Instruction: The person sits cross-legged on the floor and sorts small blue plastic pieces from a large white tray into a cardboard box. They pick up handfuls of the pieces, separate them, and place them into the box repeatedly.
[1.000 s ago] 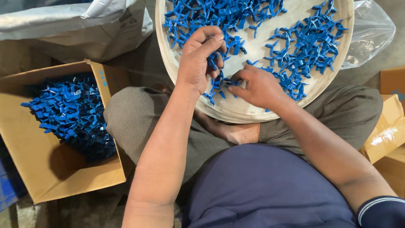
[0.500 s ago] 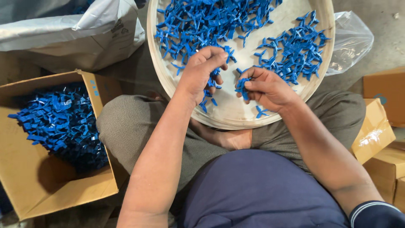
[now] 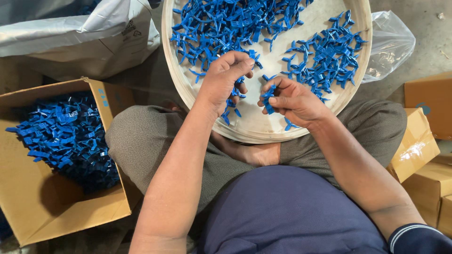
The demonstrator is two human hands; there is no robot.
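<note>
A round cream tray (image 3: 256, 131) rests on my crossed legs and holds many small blue plastic parts (image 3: 221, 28) in two heaps, a big one at the upper left and a smaller one (image 3: 329, 56) at the right. My left hand (image 3: 226, 80) is over the tray's middle, fingers curled on several blue parts. Close beside it, my right hand (image 3: 294, 101) pinches one blue part (image 3: 268, 96) between thumb and fingers. The two hands nearly touch.
An open cardboard box (image 3: 33, 211) at my left holds a pile of the same blue parts (image 3: 66, 136). A grey-white sack (image 3: 80, 37) lies behind it. A clear plastic bag (image 3: 391, 47) and several closed cartons (image 3: 419, 141) are at my right.
The view has shifted so the tray and box sit lower and further right in frame. Both hands drew together at the tray's middle, each gripping blue parts.
</note>
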